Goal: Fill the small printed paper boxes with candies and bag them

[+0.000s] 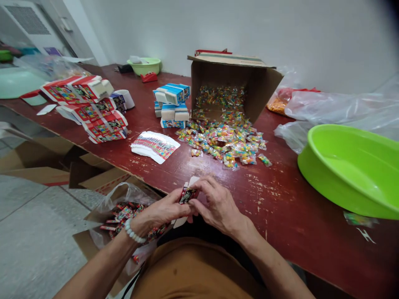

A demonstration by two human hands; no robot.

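Observation:
A small printed carton (186,194) with white flaps is between my two hands, just off the table's front edge. My left hand (170,207) wraps round its near side, fingers closed on it. At its upper end my right hand (215,203) pinches a white flap, with the thumb against the carton. The inside of the carton is hidden by my fingers. Beyond my hands, a heap of clear candy packets (227,143) spills from a cardboard box (264,89) lying on its side. A fan of flat printed cartons (155,146) lies to the left of the heap.
Stacked red carton bundles (93,110) and blue carton bundles (173,97) stand on the red table (249,199). At right is a green basin (352,166) beside plastic bags (339,108). Below the edge at left, a bag-lined box holds several filled cartons (124,214).

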